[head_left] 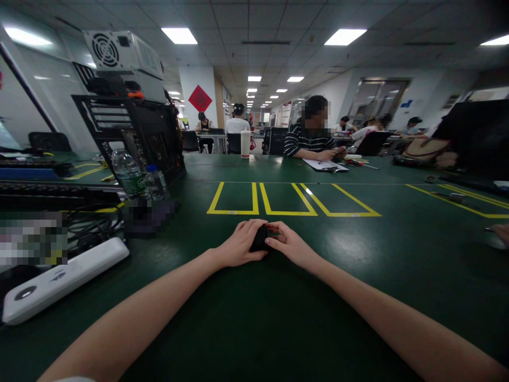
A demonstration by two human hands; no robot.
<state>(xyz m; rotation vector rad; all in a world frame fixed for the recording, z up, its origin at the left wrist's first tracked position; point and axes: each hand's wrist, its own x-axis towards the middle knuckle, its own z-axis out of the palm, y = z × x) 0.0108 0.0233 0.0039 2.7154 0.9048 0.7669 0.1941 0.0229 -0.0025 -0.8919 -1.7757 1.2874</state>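
A small dark block-like object sits between my two hands on the green table; its kind is hard to make out. My left hand wraps over its left side, with the thumb along the near edge and the fingers across the top. From the other side, my right hand closes on it with bent fingers and thumb. Much of the object is hidden by the fingers. Beyond the hands, yellow tape outlines mark the green table.
At left stand an open computer case with a power supply on top, two plastic bottles, cables, and a white power strip. Across the table are a white cup, a clipboard and a seated person. Another hand shows at far right.
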